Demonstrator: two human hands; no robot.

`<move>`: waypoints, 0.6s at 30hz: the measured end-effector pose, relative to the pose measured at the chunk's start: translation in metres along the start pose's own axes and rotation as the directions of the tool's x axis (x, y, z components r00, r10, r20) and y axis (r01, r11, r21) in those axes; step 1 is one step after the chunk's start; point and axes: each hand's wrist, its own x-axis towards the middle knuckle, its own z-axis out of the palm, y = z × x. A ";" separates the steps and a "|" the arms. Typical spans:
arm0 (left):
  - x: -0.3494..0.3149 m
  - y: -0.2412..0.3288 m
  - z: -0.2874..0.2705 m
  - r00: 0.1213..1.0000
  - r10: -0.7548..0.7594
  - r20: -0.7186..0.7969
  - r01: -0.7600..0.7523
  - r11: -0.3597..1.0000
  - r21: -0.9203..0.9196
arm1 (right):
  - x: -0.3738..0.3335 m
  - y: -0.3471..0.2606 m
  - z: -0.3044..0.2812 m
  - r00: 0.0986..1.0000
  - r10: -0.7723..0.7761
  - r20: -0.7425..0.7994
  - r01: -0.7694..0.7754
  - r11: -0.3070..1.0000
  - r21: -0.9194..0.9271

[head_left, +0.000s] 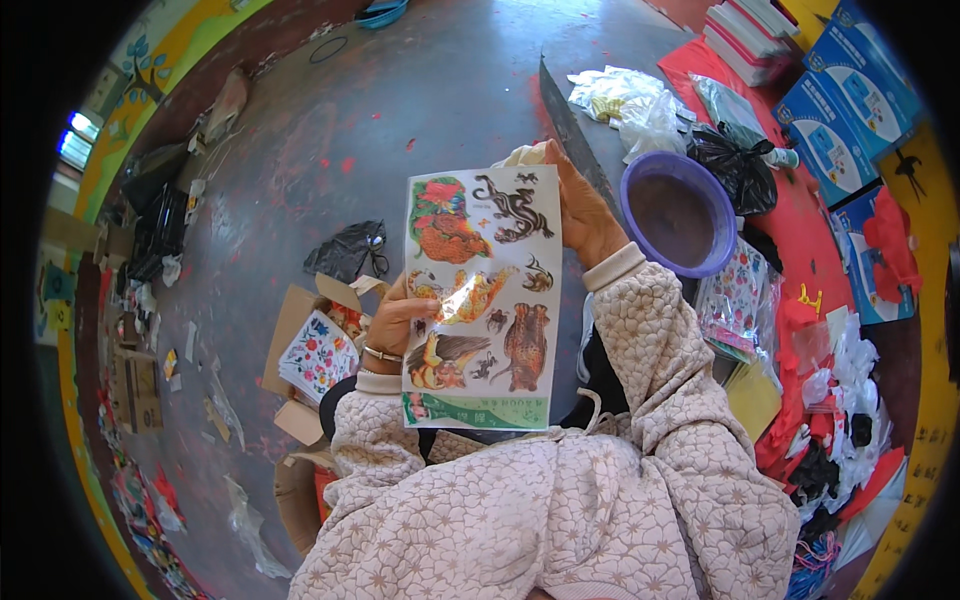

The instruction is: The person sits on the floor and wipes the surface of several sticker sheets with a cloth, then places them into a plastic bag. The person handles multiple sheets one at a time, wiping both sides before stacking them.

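Observation:
A glossy sticker sheet (470, 255) with animal pictures and a green strip along its lower edge is held up in front of my chest. My left hand (395, 325), with a bangle at the wrist, grips its left edge, thumb lying over the front. At the upper right corner my right hand (590, 215) is closed on the sheet, its fingers partly hidden behind it. A pale, whitish thing (522, 156) shows just behind the top edge by those fingers; I cannot make out what it is.
Left of my lap stands an open cardboard box (290, 385) holding a flower-patterned packet (318, 355). A purple basin (678, 214) is at my right, near black and white plastic bags (735, 165). Blue boxes (850, 110) line the right wall. Scraps litter the floor (250, 260).

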 end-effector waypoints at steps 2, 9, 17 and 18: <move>0.002 -0.001 -0.002 0.999 -0.043 -0.010 0.043 0.998 0.036 | -0.003 0.005 0.009 0.998 -0.052 0.037 0.053 0.998 -0.028; 0.001 0.001 -0.002 0.998 0.010 -0.070 -0.005 0.997 0.082 | -0.002 -0.011 -0.014 0.968 0.012 -0.251 -0.015 1.000 -0.010; -0.004 0.012 0.014 0.990 0.138 -0.015 -0.139 0.987 -0.076 | -0.009 0.014 -0.031 0.930 0.164 -0.330 -0.135 0.985 0.107; -0.003 0.012 0.010 0.991 0.134 -0.017 -0.135 0.989 -0.067 | -0.010 0.017 -0.026 0.918 0.218 -0.331 -0.176 0.972 0.153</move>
